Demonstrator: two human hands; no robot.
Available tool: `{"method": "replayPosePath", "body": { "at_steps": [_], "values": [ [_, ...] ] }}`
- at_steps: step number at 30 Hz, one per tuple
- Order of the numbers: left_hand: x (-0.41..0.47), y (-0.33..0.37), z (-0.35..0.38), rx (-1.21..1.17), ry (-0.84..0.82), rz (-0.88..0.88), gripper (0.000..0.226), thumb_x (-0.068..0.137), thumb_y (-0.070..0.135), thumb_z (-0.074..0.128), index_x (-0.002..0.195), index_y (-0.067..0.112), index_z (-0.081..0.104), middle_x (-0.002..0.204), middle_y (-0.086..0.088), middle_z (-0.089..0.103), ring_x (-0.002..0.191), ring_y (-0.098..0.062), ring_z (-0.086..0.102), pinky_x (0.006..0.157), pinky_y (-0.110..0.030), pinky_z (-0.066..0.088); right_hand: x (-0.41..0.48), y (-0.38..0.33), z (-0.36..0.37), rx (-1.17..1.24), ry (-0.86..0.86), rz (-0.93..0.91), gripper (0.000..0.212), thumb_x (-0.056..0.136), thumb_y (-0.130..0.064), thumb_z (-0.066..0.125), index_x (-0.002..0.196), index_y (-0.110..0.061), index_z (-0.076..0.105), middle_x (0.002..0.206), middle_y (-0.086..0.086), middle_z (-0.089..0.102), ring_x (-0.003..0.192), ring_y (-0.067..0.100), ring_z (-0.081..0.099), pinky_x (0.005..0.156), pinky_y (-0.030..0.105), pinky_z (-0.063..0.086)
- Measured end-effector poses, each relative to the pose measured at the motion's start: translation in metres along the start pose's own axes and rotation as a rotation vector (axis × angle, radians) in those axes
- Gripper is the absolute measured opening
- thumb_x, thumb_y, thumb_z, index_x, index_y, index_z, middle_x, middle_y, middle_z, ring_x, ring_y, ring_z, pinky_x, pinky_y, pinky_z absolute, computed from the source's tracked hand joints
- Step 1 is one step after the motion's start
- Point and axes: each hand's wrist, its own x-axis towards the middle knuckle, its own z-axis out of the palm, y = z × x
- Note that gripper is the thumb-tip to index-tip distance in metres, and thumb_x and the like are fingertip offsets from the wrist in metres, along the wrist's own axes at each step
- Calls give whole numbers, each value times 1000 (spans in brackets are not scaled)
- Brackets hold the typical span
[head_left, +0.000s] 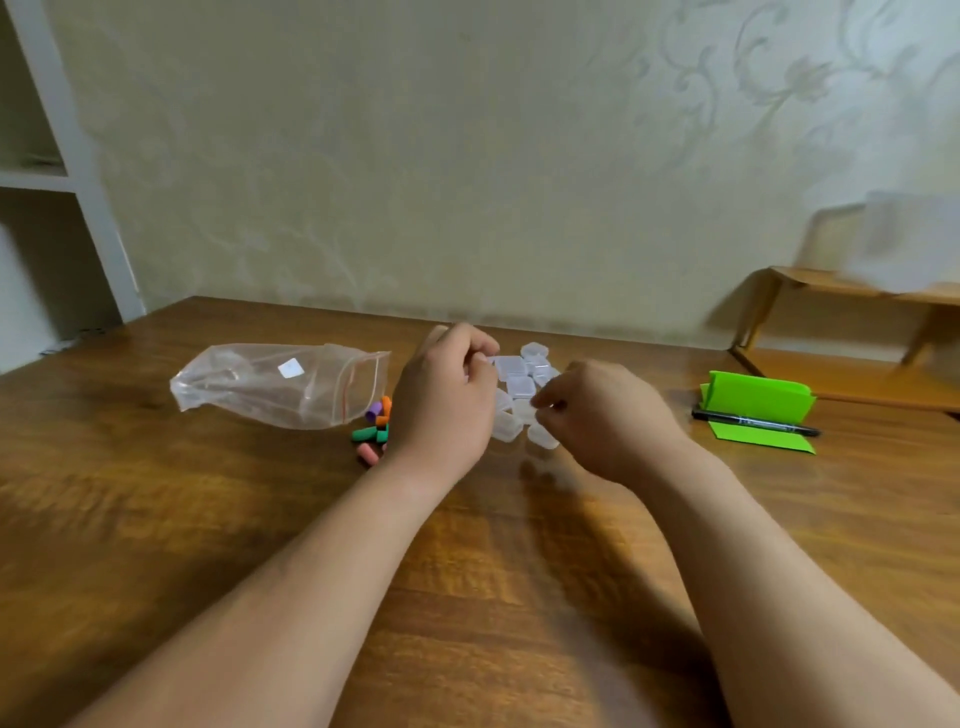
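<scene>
Several small clear plastic boxes (519, 384) lie in a cluster at the middle of the wooden table (156, 493). My left hand (447, 400) hovers at the cluster's left side with its fingers curled inward; what they enclose is hidden. My right hand (608, 415) is at the cluster's right side. Its fingertips pinch one small clear box (543, 436), which seems lifted slightly, with a shadow under it. A little pile of coloured eraser caps (374, 428), green, orange, purple and pink, lies just left of my left wrist.
A clear zip bag (280, 384) lies open-mouthed to the left of the caps. Folded green paper (758, 402) and a black marker (753, 421) sit at the right. A low wooden shelf (852, 291) stands at the back right, and a white bookcase (78, 182) at the left.
</scene>
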Motion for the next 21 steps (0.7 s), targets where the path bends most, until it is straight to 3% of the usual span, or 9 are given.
{"method": "replayPosePath", "body": {
  "at_steps": [2, 5, 7, 12, 15, 17, 21],
  "values": [
    [-2, -4, 0, -21, 34, 7, 21, 107, 11, 52, 105, 22, 70, 107, 12, 62, 98, -1, 62, 79, -21, 58, -3, -7, 5, -29, -84, 2, 27, 93, -27, 63, 110, -33, 82, 109, -7, 74, 99, 22, 69, 70, 30, 49],
    [-5, -2, 1, 2, 51, 24, 21, 107, 9, 53, 104, 21, 70, 106, 10, 63, 102, 14, 54, 75, -6, 48, -2, -8, 8, -19, -124, 9, 29, 94, -21, 63, 112, -32, 82, 101, -6, 61, 101, 22, 65, 70, 29, 45],
    [-6, -2, 2, -9, 44, 43, 20, 106, 8, 54, 105, 20, 70, 106, 9, 62, 106, 14, 53, 76, -4, 46, -1, -6, 6, -2, -150, 25, 27, 96, -19, 65, 114, -31, 81, 101, -6, 57, 101, 23, 64, 73, 30, 46],
    [-7, -6, 3, -42, 84, 63, 19, 107, 9, 55, 106, 21, 71, 103, 16, 59, 103, 4, 59, 74, -22, 59, 0, -7, 11, 30, -206, 83, 28, 95, -14, 65, 111, -34, 76, 111, -1, 73, 98, 26, 67, 83, 36, 59],
    [-7, -5, 2, -42, 86, 73, 20, 106, 8, 56, 105, 22, 70, 102, 16, 59, 105, 6, 57, 74, -10, 53, 2, -5, 15, 42, -215, 123, 24, 95, -18, 66, 104, -39, 71, 111, -1, 69, 100, 28, 64, 86, 43, 61],
    [-7, -5, 1, -50, 73, 62, 19, 106, 9, 56, 105, 21, 70, 104, 12, 62, 106, 7, 56, 73, -8, 50, 2, -5, 13, 42, -238, 124, 28, 94, -17, 64, 112, -38, 69, 115, 0, 69, 102, 28, 64, 87, 43, 61],
    [-9, -6, 0, -87, 54, 54, 19, 107, 11, 56, 106, 22, 71, 105, 15, 63, 103, 6, 58, 77, -26, 62, 0, -5, 3, 58, -300, 113, 36, 98, -14, 63, 130, -31, 67, 125, 0, 67, 103, 24, 66, 89, 39, 62]
  ]
}}
